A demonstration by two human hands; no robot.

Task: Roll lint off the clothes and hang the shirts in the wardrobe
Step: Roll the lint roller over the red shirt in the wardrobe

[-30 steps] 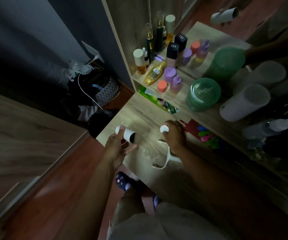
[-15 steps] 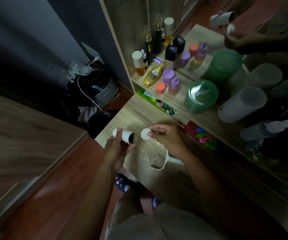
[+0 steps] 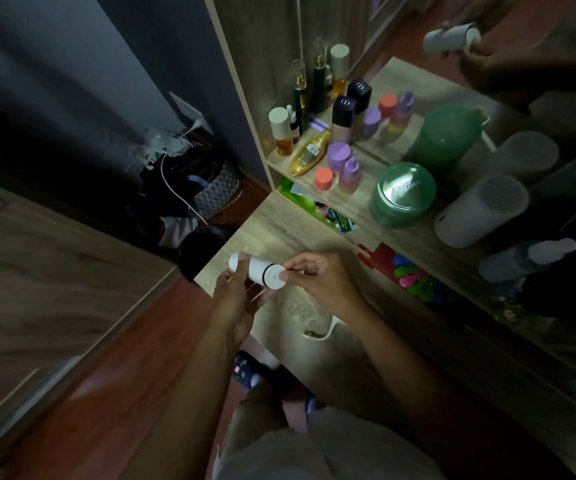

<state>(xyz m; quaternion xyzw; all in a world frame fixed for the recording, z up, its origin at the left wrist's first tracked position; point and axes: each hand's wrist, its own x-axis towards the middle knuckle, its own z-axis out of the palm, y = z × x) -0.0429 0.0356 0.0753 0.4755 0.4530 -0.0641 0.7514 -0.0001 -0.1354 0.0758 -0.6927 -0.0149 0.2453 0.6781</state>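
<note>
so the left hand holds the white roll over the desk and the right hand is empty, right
Not quite. The right hand is not empty: it pinches a round white cap at the end of the white roll. The rest holds: the left hand holds the roll over the desk. The head view shows it.

The table [image 3: 279,237] is pale wood-grain board, matt. The roll [image 3: 257,268] looks smooth, white and matt; its cap [image 3: 274,276] is white plastic. On the wooden shelf [image 3: 414,237], the green jar [image 3: 402,192] has a glossy lid, the gold bottle [image 3: 309,154] shines, and the white cylinder [image 3: 480,211] is matt plastic. The floor [image 3: 123,375] is reddish wood with a sheen.
</note>
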